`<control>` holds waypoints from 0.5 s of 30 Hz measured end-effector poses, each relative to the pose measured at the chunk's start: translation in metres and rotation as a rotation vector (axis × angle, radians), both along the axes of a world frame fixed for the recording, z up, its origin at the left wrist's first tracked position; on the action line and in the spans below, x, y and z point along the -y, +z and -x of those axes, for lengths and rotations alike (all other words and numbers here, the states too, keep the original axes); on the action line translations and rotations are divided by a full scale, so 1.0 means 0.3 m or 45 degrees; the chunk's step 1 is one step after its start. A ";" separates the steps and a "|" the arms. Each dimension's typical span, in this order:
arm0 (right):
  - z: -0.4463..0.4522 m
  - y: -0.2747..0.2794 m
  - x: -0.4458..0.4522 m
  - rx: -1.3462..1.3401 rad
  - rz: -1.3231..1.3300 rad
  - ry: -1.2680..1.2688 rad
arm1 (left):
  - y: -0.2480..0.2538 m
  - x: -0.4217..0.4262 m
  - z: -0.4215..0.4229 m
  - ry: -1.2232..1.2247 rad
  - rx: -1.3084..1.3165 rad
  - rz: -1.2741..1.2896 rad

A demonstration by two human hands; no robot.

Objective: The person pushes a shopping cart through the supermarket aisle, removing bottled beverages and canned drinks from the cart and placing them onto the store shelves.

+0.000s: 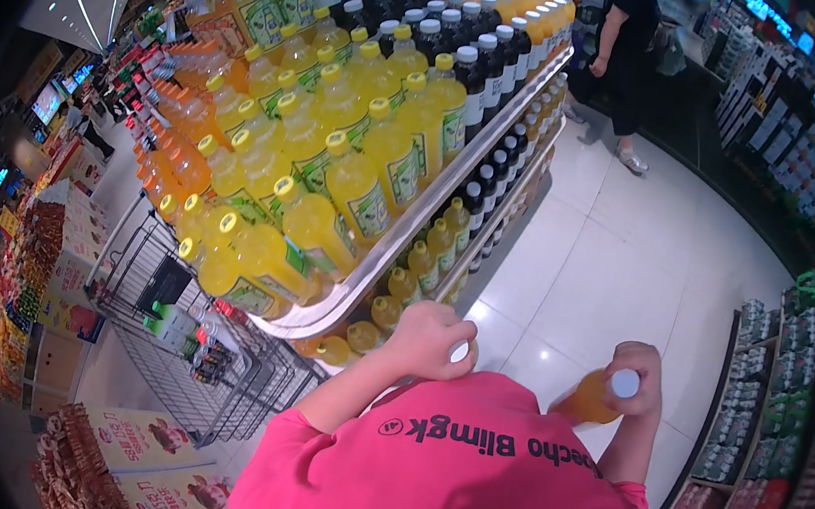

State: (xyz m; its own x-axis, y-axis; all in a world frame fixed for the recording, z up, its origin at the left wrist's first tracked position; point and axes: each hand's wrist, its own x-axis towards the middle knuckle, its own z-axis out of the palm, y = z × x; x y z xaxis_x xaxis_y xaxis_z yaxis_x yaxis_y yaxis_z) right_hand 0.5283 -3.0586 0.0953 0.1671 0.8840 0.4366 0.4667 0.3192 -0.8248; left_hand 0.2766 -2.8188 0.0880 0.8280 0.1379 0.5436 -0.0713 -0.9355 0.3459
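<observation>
My left hand [426, 339] is closed around a bottle, of which little more than the white cap [459, 351] shows. It is close to the lower shelf edge of the drinks display. On the other side, my right hand [639, 373] grips an orange juice bottle [590, 398] near its white-capped top, over the tiled floor. Both bottles are held low in front of my pink shirt [474, 463]. Yellow drink bottles [360, 184] with yellow caps crowd the display's top tier, to the left of my hands.
Dark bottles [486, 73] and orange bottles fill the display's far end. A wire shopping cart [203, 372] with goods inside stands at left. Ahead, a person in dark clothes [628, 38] is in the aisle. Stocked shelves [738, 393] line the right side; packaged goods [81, 469] sit lower left.
</observation>
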 end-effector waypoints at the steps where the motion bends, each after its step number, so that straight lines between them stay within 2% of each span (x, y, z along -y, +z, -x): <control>1: -0.005 0.001 -0.030 0.102 -0.022 -0.059 | 0.003 -0.017 -0.027 0.016 0.019 0.008; 6: -0.084 -0.071 -0.196 0.252 -0.177 -0.294 | -0.013 -0.093 -0.181 0.021 0.044 -0.007; 9: -0.144 -0.124 -0.274 0.201 -0.229 -0.378 | -0.023 -0.136 -0.287 -0.072 0.006 0.016; 15: -0.301 -0.172 -0.320 0.141 -0.211 -0.569 | 0.013 -0.203 -0.482 -0.065 -0.054 -0.006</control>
State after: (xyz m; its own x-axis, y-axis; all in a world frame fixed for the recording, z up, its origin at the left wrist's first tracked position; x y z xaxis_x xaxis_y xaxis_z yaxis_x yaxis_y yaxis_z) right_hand 0.6187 -2.9627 0.0437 0.4587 0.6534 0.6021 0.6702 0.1906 -0.7173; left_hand 0.4212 -2.7579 0.0918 0.8564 0.0924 0.5080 -0.1044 -0.9325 0.3456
